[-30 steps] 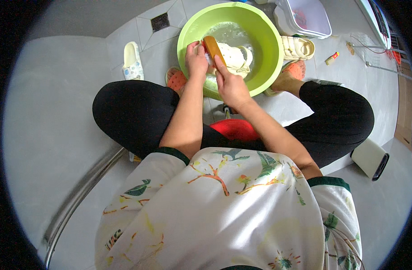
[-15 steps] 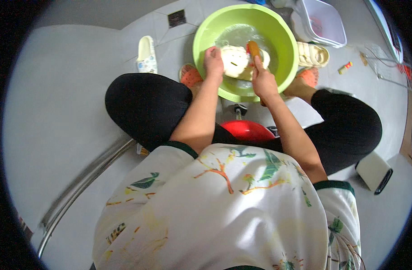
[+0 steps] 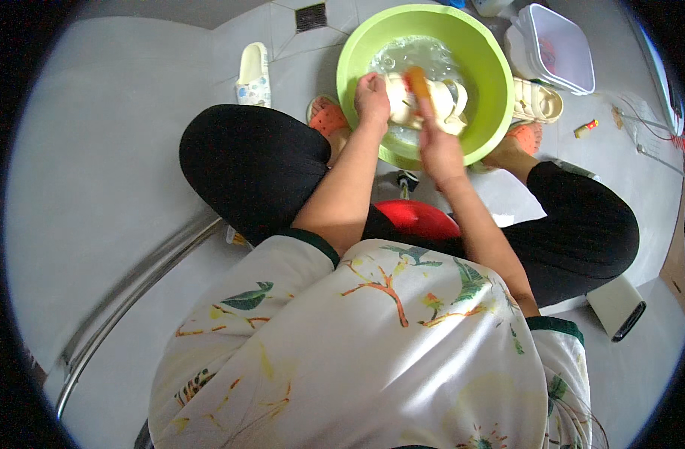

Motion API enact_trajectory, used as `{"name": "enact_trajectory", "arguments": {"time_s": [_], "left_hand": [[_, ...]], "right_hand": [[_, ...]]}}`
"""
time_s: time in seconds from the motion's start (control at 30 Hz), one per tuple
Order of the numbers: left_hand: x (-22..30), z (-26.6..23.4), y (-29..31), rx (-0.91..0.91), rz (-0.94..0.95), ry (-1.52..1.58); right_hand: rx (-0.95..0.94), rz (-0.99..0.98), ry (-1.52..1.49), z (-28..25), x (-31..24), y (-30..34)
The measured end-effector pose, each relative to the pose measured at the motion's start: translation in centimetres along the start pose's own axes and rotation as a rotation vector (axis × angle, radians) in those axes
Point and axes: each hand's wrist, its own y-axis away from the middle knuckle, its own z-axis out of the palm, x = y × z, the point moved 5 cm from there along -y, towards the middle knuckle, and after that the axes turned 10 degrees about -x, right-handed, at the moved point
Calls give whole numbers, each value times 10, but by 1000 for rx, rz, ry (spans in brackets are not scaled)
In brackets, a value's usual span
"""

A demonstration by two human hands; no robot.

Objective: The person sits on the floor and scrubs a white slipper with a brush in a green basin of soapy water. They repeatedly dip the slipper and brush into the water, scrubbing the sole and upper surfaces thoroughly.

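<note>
A large green basin [image 3: 499, 90] holds soapy water [image 3: 413, 54] between my feet. My left hand [image 3: 374, 99] is closed round the left end of a cream sandal [image 3: 441, 93], keeping it tilted over the water. Its puffy straps show toward the right. My right hand [image 3: 441, 156] grips a brush [image 3: 417, 81] with an orange-brown handle, which lies across the sandal. Both the brush and this hand are blurred by motion. Some red shows beside the handle, but the bristles are mostly hidden.
A similar cream sandal [image 3: 537, 101] lies right of the basin, below a white plastic tub [image 3: 563, 49]. A patterned clog [image 3: 253, 78] stands at left. A small yellow-and-red packet [image 3: 586, 129] is on the floor. A red rounded seat [image 3: 417, 218] shows below me.
The whole view has shifted, so the basin appears farther right. The sandal has turned to show more of its straps. My right hand and the brush have moved over it; the left hand keeps its hold.
</note>
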Motion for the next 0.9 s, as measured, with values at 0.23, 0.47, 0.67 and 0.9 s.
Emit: {"name": "enact_trajectory", "arguments": {"time_s": [0.23, 0.47, 0.67, 0.9], "left_hand": [[8, 8, -4, -30, 61, -39], [6, 7, -7, -63, 109, 21], [13, 11, 4, -48, 88, -57], [14, 4, 8, -63, 70, -3]], "right_hand": [[80, -191, -12, 2, -24, 8], [19, -75, -27, -10, -5, -2], [-3, 161, 1, -7, 36, -6], [-85, 161, 41, 1, 29, 4]]}}
